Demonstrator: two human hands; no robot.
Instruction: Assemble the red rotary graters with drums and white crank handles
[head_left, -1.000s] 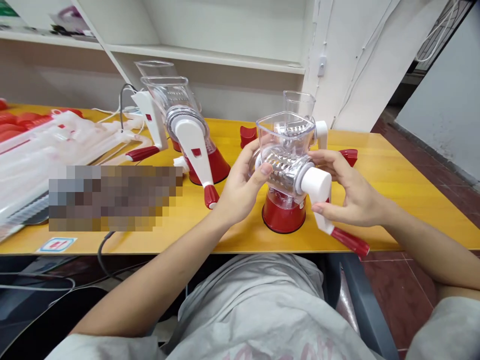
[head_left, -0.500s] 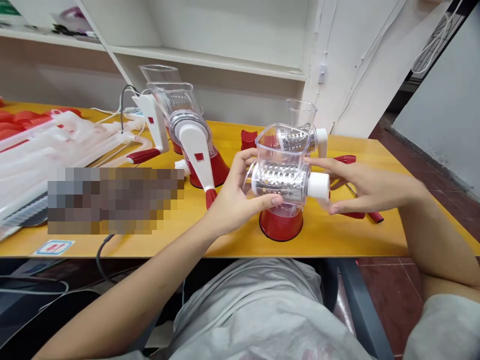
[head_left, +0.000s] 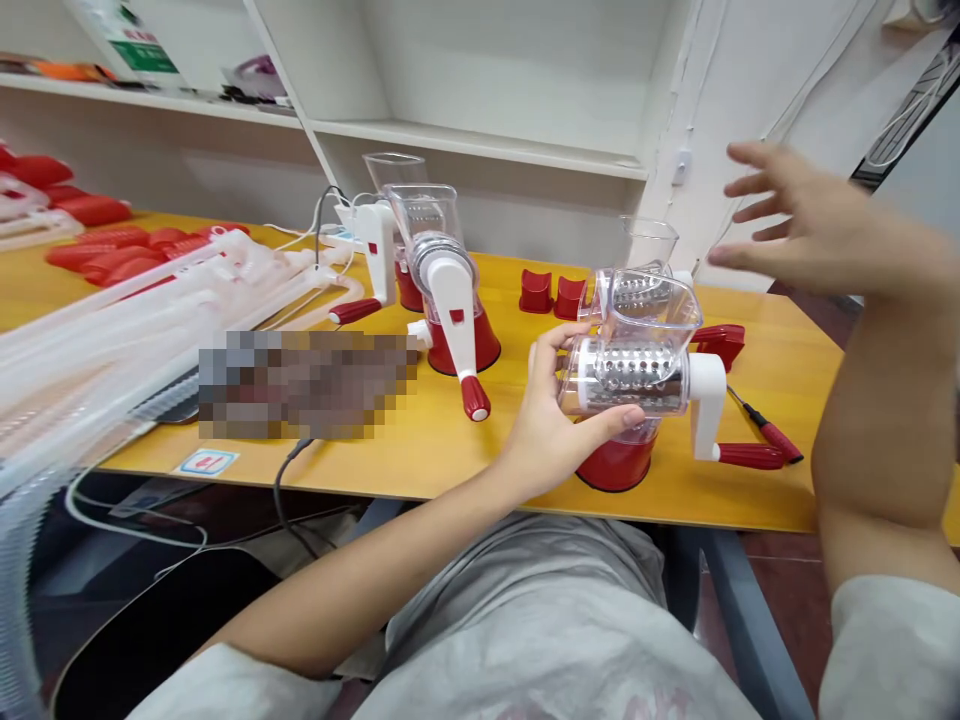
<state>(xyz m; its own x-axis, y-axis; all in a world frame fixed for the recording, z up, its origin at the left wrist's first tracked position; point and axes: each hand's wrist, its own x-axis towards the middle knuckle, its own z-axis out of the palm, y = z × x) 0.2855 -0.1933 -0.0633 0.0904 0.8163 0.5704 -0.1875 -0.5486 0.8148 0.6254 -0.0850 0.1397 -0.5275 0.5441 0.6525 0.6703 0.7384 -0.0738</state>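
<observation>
A rotary grater point(head_left: 643, 375) with a clear hopper, a metal drum, a red base and a white crank with a red handle stands near the front edge of the yellow table point(head_left: 420, 450). My left hand point(head_left: 559, 420) grips the left end of its drum housing, thumb below and fingers behind. My right hand point(head_left: 806, 225) is raised in the air well above and to the right of the grater, fingers spread, holding nothing.
More assembled graters point(head_left: 450, 290) stand behind and to the left. Red caps point(head_left: 553, 292) and a small screwdriver point(head_left: 765, 430) lie on the table. White plastic parts and red pieces point(head_left: 112, 250) fill the left side. A cable point(head_left: 289, 470) hangs off the front edge. Shelves stand behind.
My right hand let go of the white crank and rose up to the right. The crank now hangs down with its handle pointing right. My view shifted left.
</observation>
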